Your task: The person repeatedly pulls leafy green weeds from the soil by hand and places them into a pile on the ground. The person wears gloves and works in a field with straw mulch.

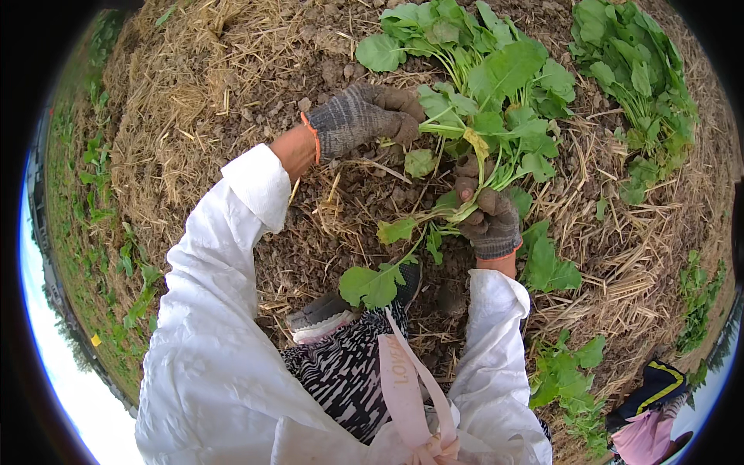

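My right hand [494, 224], in a soiled grey knit glove with an orange cuff, grips the stems of a few leafy green plants [517, 131]. Their leaves fan upward and a yellowed leaf [476, 143] hangs among them. Below that hand, a lobed leaf [372, 285] droops over my shoe and trouser leg. My left hand [369, 119], gloved alike, is to the left with its fingers closed at the cut end of a pale stem. Just beyond both hands, a pile of leafy greens [447, 35] lies on the soil, partly covered by the held plants.
Dry straw [174, 104] and clumpy soil [325, 244] cover the ground. Another heap of greens [639, 75] lies at the upper right. Plants [567, 372] grow at the lower right, near a person in pink and dark clothing [648, 412]. A green row [96, 174] runs along the left.
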Tool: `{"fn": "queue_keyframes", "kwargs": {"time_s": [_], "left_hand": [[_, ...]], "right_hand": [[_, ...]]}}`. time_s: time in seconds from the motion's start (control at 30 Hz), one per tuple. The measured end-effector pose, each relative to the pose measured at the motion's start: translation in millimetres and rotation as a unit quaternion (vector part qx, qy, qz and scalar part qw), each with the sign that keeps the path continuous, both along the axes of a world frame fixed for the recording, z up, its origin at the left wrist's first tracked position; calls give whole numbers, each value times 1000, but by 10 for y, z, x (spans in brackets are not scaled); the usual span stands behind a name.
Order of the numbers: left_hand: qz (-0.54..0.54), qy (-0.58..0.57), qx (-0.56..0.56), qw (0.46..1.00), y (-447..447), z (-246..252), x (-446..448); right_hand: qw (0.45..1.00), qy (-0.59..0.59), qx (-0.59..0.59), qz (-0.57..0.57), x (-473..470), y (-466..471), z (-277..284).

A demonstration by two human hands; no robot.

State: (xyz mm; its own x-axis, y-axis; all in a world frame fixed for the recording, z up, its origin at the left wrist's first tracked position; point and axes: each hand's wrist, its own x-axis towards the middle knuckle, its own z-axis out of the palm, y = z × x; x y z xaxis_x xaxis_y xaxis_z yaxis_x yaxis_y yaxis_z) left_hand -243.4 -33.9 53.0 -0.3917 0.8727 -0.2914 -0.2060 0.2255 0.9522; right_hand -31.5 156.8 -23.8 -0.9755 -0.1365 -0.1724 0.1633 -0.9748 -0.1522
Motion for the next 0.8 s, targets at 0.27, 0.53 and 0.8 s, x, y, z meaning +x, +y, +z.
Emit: {"fn": "queue_keyframes", "kwargs": {"time_s": [0.27,0.53,0.8], "left_hand": [[223,321,-111,914,-336,169,-1000],[-271,621,-417,605,-242,-206,34],[-332,469,-510,640,-451,-674,98]], "right_hand": [[984,168,-63,-24,76,13,119],[990,-25,84,-115,94,84,428],[931,-168,322,-46,-11,-150,266]]}}
